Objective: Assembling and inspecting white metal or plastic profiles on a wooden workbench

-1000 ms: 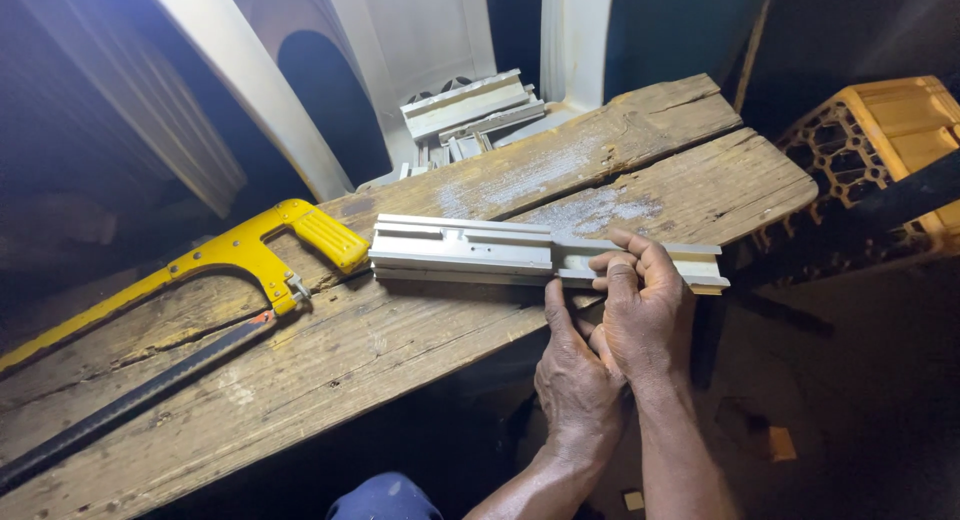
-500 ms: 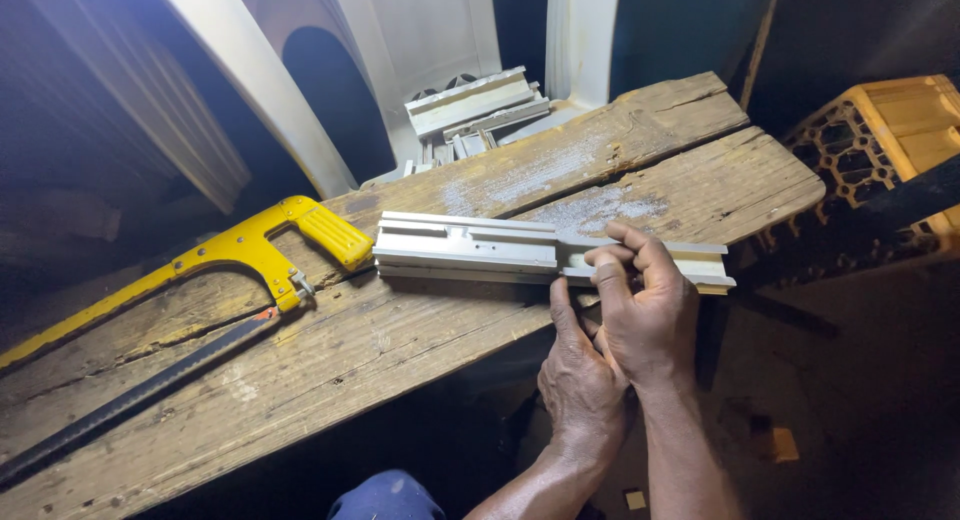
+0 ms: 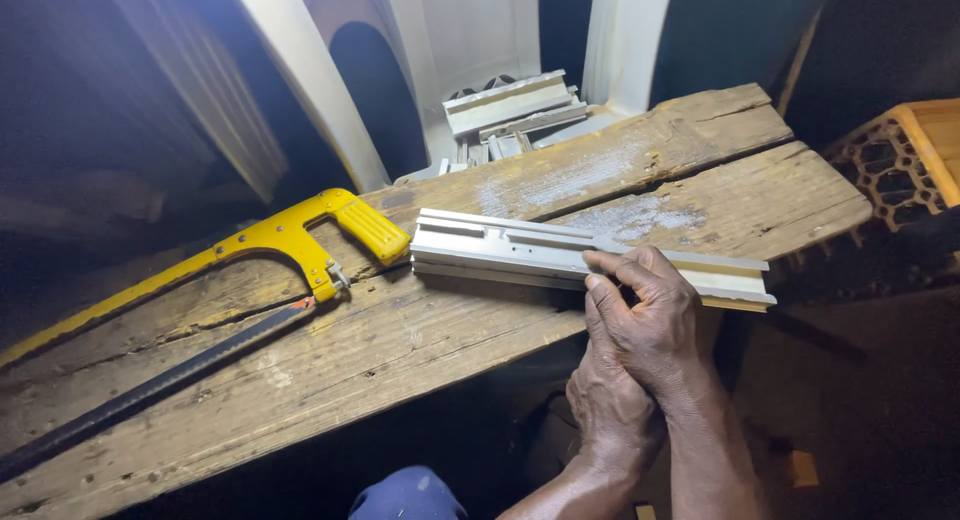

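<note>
Since the earlier frames almost nothing has shifted: the hands stay stacked on the near edge of the metal and the saw has not moved.

The aluminium profile [image 3: 560, 255] is a long, pale, dull-silver extrusion with stepped ridges and a few small holes, lying flat across the wooden bench [image 3: 330, 370]. That bench is made of 2 rough, weathered planks, cracked along the grain and dusted with whitish filings at about 12 o'clock from the profile. The profile's far end sticks out past the bench edge at 3 o'clock.

The right hand [image 3: 650, 315] sits on top, its fingers [image 3: 615, 270] curled over the near edge of the profile and pressing down on its upper face, gripping it. The left hand [image 3: 610, 415] lies underneath at 6 o'clock, pressed against the right wrist; I cannot tell whether its fingers close on anything, as the right hand covers them.

At 9 o'clock from the profile lies a hacksaw [image 3: 250, 280] with a glossy yellow frame and handle, the handle tip just beside the profile's left end, and a dark, thin blade [image 3: 160, 385] running toward 8 o'clock. At 12 o'clock, behind the bench, a heap of short cut aluminium pieces [image 3: 510, 110] rests among white plastic chair legs [image 3: 300, 80]. At 3 o'clock stands an orange perforated clay block [image 3: 900, 155].
</note>
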